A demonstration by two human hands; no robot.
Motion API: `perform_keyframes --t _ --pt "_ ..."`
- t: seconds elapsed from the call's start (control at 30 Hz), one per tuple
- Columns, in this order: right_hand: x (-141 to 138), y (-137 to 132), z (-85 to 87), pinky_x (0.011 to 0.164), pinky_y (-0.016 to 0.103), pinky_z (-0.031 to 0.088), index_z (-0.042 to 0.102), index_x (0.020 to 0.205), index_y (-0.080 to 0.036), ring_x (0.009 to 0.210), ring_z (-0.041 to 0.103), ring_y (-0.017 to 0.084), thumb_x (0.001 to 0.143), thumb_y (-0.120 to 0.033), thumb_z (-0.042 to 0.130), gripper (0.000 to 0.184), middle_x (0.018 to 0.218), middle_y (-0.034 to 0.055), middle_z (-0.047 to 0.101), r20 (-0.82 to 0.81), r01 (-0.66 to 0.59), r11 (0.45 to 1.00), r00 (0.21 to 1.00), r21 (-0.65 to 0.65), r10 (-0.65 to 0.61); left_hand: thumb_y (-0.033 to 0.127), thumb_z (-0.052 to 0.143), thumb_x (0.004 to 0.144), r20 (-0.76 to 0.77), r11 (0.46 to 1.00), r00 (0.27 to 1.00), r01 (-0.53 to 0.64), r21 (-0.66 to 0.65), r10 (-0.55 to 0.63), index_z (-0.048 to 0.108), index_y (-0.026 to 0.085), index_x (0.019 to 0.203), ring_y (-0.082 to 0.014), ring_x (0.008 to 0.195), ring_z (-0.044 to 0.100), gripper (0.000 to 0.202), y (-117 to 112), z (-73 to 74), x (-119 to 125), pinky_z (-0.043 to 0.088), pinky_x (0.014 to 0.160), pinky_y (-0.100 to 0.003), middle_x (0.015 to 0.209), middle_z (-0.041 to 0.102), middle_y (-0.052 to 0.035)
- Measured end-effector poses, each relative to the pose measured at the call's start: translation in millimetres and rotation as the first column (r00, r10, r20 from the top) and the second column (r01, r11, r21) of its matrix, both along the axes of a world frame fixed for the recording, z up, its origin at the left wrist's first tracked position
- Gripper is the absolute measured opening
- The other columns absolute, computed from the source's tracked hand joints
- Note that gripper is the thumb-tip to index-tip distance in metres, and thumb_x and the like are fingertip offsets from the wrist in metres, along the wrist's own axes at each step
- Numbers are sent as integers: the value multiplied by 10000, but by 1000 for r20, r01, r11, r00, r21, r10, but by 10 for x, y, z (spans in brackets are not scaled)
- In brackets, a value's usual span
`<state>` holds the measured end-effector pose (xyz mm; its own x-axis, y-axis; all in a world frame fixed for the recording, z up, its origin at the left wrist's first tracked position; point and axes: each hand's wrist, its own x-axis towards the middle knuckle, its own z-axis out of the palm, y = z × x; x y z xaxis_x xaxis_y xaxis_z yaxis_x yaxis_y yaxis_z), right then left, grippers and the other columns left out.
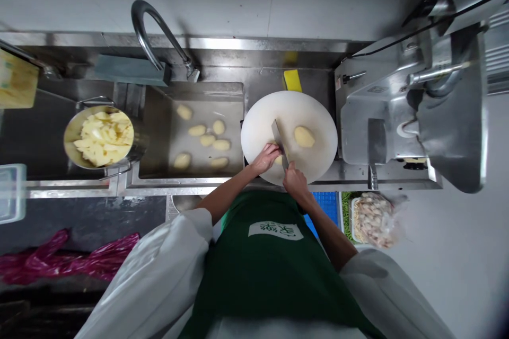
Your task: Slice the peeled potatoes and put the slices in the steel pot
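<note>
A round white cutting board (310, 116) lies on the steel counter. My right hand (295, 179) is closed round the handle of a cleaver (277, 135), whose blade stands edge-down on the board. My left hand (267, 157) is curled over a peeled potato (279, 159) beside the blade, pinning it down. Another whole peeled potato (304, 136) rests on the board just right of the blade.
A sink (159, 132) to the left holds several peeled potatoes (207, 140) in water under a curved tap (153, 32). A steel pot (137, 145) of cut potato pieces stands further left. A meat slicer (413, 111) fills the right. A bagged tray (374, 220) sits below the counter.
</note>
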<state>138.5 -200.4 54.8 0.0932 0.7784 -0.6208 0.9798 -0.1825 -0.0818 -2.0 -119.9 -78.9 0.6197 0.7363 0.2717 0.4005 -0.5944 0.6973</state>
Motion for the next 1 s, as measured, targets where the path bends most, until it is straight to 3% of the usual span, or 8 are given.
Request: perform_keyframes --t 0.8,1.0 --pt "-51 37 -27 773 320 422 378 1267 -96 908 644 250 962 -255 251 367 948 158 656 -16 -11 999 1000 42 12 195 285 983 -3 999 999 32 12 -32 568 169 1130 -206 1072 462 320 2 -22 -47 422 964 -406 1129 550 -107" --pt "-81 20 -65 782 315 416 404 1229 -78 907 646 248 961 -235 259 343 940 162 651 2 38 999 999 18 -38 207 295 983 31 998 998 52 26 -53 563 150 1125 -207 1076 463 309 7 -4 -62 427 964 -405 1096 561 -117"
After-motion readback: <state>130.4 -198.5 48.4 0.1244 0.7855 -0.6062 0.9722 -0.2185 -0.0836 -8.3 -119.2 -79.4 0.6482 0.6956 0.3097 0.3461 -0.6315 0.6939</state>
